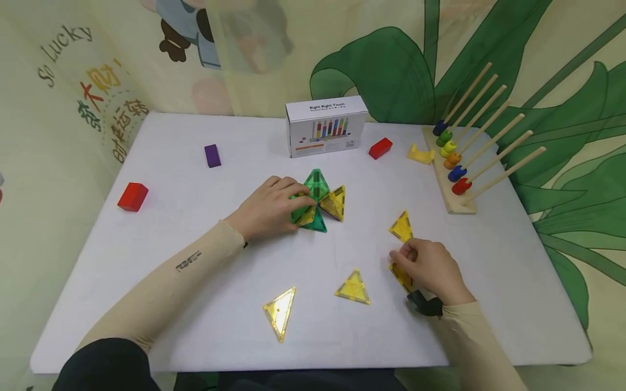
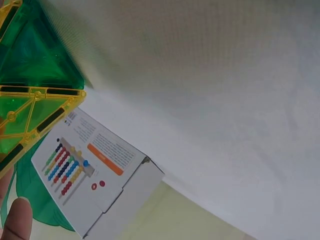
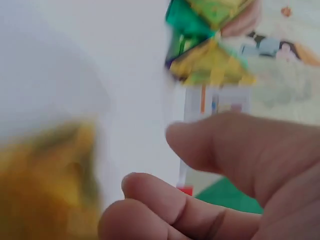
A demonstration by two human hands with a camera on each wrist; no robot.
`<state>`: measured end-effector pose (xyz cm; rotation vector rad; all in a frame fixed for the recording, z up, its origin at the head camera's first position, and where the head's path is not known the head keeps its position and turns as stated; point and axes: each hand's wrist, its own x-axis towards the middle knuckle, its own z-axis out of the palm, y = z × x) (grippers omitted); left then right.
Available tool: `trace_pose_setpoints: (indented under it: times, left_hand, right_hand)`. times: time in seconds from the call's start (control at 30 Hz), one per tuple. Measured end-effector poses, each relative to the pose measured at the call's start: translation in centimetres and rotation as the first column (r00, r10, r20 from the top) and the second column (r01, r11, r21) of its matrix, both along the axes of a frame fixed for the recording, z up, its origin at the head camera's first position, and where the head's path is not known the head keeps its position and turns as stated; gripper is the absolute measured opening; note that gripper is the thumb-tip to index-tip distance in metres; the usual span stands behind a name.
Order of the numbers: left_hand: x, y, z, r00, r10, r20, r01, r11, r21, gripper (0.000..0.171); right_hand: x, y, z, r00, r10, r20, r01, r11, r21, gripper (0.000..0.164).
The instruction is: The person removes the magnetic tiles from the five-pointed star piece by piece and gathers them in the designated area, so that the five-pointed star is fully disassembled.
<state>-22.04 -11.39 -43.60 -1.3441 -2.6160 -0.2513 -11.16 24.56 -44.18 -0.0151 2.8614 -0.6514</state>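
My left hand [image 1: 274,209] holds the left side of a small structure of green and yellow magnetic tiles [image 1: 317,184]. In the left wrist view a green tile [image 2: 40,55] meets a yellow-framed tile [image 2: 42,115], and a fingertip [image 2: 18,220] shows below. My right hand [image 1: 432,269] is low over the right of the table, between a yellow triangular tile [image 1: 402,226] and another yellow tile [image 1: 401,278] it partly covers. The right wrist view shows thumb and fingers apart with nothing between them; a blurred yellow tile [image 3: 50,185] lies beside them.
Two more yellow triangles, one left [image 1: 281,314] and one right [image 1: 354,288], lie at the front. A white box [image 1: 326,130] stands at the back. Red blocks [image 1: 133,196], a purple block [image 1: 212,156], a yellow arch [image 1: 420,155] and a peg rack [image 1: 455,198] are around.
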Motion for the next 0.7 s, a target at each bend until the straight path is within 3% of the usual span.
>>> trace_pose_setpoints:
  times: [0.37,0.7]
  left_hand:
    - [0.1,-0.2,0.3,0.999,0.004,-0.040,-0.005,1.000,-0.028,0.056]
    - [0.1,0.1,0.2,0.996,-0.001,-0.093,-0.006,0.997,-0.079,0.056]
  right_hand:
    - [-3.5,-7.8,-0.2,0.990,0.114,-0.078,-0.121,0.989,-0.085,0.020]
    - [-5.7,-12.8,-1.5,0.967,0.167,-0.191,-0.189,0.977,-0.100,0.029]
